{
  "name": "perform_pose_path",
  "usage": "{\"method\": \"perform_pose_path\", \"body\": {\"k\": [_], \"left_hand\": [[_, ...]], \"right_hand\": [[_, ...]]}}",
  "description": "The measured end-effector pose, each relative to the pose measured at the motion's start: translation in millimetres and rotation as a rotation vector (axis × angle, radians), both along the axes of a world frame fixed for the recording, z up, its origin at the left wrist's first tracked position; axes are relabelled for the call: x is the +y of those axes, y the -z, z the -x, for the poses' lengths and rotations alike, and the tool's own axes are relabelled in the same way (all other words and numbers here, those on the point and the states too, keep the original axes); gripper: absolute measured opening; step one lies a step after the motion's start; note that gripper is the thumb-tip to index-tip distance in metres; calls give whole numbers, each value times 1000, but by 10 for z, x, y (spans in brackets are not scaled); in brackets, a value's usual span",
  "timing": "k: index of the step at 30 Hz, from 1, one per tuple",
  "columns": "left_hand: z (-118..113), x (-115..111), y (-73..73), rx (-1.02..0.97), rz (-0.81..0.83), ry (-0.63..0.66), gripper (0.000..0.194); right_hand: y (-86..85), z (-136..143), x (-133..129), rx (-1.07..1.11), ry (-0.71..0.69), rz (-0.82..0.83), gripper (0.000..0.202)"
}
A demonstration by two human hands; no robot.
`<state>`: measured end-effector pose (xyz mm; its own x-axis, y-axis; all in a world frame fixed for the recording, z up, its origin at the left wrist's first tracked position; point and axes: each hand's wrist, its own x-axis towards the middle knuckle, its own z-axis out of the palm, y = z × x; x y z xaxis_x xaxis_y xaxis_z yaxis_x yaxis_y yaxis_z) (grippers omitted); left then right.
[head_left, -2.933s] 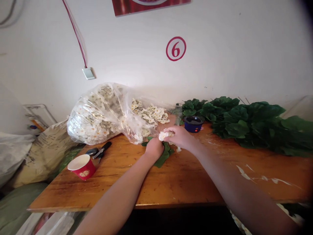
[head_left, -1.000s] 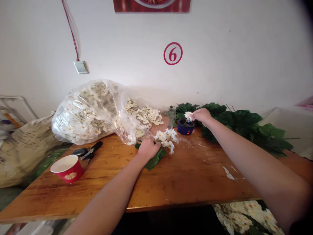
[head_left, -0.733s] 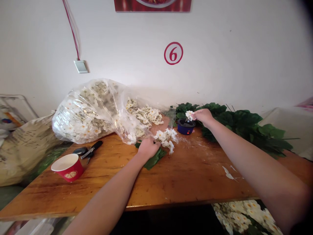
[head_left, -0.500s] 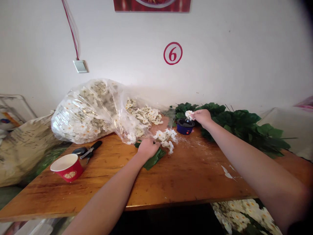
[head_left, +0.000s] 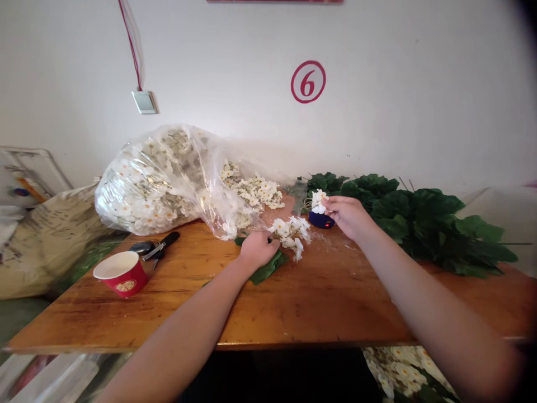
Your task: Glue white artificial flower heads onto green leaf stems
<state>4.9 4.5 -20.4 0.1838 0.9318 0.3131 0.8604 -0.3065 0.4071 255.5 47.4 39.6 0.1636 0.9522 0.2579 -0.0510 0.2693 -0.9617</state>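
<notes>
My right hand pinches a small white artificial flower cluster, raised in front of a small blue pot with a red light. The cluster and fingers cover most of the pot. On the wooden table, my left hand is closed around an artificial flower stem; its green leaves show below the hand and its white blossoms spread out to the right. The stem itself is hidden under the fingers.
A clear plastic bag full of white flowers lies at the back left, its mouth towards loose blossoms. A red paper cup and keys are at left. Green leaf bunches lie at right.
My right hand has brought the flower cluster a little left and nearer, from above the blue pot to in front of it. The left hand keeps its grip; the view has shifted slightly.
</notes>
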Motion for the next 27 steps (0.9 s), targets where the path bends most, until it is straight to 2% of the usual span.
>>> {"method": "perform_pose_path", "body": {"k": [4, 9, 15, 27], "left_hand": [[-6, -14, 23, -36, -25, 52, 23], [-23, -32, -4, -56, -27, 87, 21], [-33, -9, 8, -38, -41, 119, 22], [-26, 22, 42, -77, -43, 147, 21]], "right_hand": [[270, 248, -291, 0, -154, 50, 32], [477, 365, -352, -93, -196, 63, 29], [520, 336, -319, -165, -148, 28, 28], [526, 329, -310, -175, -134, 71, 30]]}}
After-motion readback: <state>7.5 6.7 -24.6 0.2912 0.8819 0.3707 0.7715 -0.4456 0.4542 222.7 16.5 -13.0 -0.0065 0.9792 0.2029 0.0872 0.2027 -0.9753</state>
